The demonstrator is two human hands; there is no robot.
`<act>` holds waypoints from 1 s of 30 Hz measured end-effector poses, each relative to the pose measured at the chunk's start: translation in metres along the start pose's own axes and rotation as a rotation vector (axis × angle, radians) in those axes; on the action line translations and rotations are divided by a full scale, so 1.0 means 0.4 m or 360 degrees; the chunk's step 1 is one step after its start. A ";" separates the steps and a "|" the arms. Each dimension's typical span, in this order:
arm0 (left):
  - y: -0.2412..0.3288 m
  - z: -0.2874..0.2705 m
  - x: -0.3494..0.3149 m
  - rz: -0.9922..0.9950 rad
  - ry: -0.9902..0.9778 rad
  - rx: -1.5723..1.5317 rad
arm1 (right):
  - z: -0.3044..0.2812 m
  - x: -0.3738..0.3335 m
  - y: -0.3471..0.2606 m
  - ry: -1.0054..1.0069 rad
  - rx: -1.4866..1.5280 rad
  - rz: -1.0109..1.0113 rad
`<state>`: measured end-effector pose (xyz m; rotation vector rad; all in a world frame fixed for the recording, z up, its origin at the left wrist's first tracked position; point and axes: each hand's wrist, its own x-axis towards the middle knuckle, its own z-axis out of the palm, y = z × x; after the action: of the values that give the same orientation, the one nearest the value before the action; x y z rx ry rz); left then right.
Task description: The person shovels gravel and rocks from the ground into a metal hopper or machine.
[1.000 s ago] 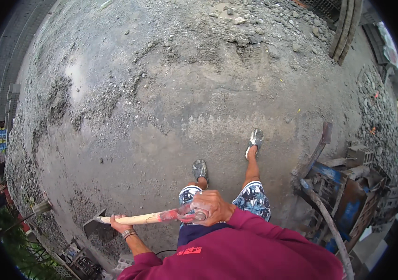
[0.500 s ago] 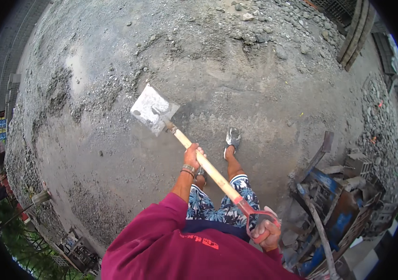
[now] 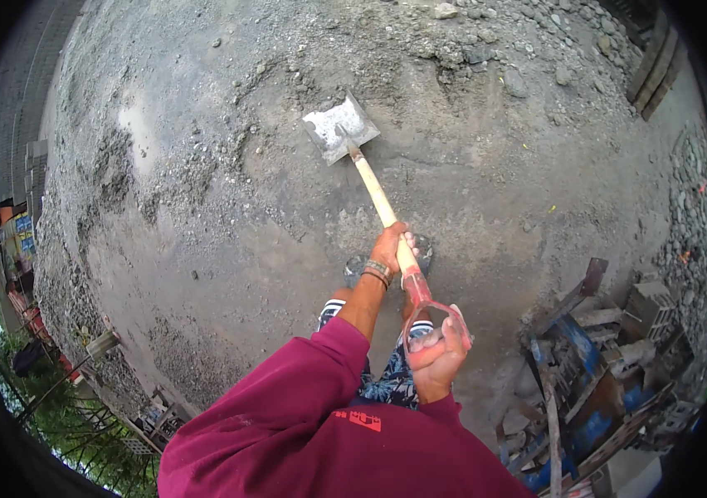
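Observation:
I hold a shovel (image 3: 376,189) with a pale wooden shaft, a red D-shaped grip and a flat, squarish metal blade. My left hand (image 3: 394,248) is wrapped round the lower part of the shaft, with bands on its wrist. At the near end my right hand (image 3: 441,357) closes on the red grip. The blade (image 3: 341,129) points away from me, at the edge of the rough gravel (image 3: 287,83). Whitish residue coats its face, and no heap of material shows on it. Whether the blade touches the ground I cannot tell.
My feet stand just beneath the shaft on packed grey ground (image 3: 262,274). A pile of scrap wood, hollow blocks and blue-painted pieces (image 3: 594,357) lies at the near right. Wooden planks (image 3: 659,75) stand at the far right, and stones lie beyond the blade.
The shovel has swung right and reached farther forward, its blade now nearer the gravel edge. Both hands have kept their hold on it. My feet now appear closer together below the shaft.

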<state>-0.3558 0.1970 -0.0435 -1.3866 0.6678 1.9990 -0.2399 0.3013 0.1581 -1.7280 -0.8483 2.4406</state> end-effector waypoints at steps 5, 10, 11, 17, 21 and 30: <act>-0.038 0.048 -0.122 -0.0219 0.0229 -0.0053 | 0.060 -0.146 -0.090 0.0184 0.0214 0.0080; 0.223 0.143 -0.054 -0.0166 0.0416 0.0220 | 0.324 -0.059 -0.093 0.0104 0.0196 0.0002; 0.253 0.164 -0.025 -0.0120 0.0385 0.0234 | 0.364 -0.005 -0.090 0.0063 0.0222 0.0016; 0.235 0.107 0.032 -0.0011 0.0500 0.0353 | 0.294 0.051 -0.027 0.0052 0.0173 0.0098; 0.214 0.091 -0.036 -0.0111 0.0424 0.0258 | 0.263 -0.028 -0.048 -0.0064 0.0195 0.0168; 0.345 0.084 0.090 0.0032 0.0306 0.0386 | 0.411 0.132 0.045 -0.0182 0.0255 0.0084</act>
<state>-0.4865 0.1326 -0.0579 -1.4375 0.9792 1.7456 -0.4000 0.2358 0.1429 -1.5900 -0.6025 2.5829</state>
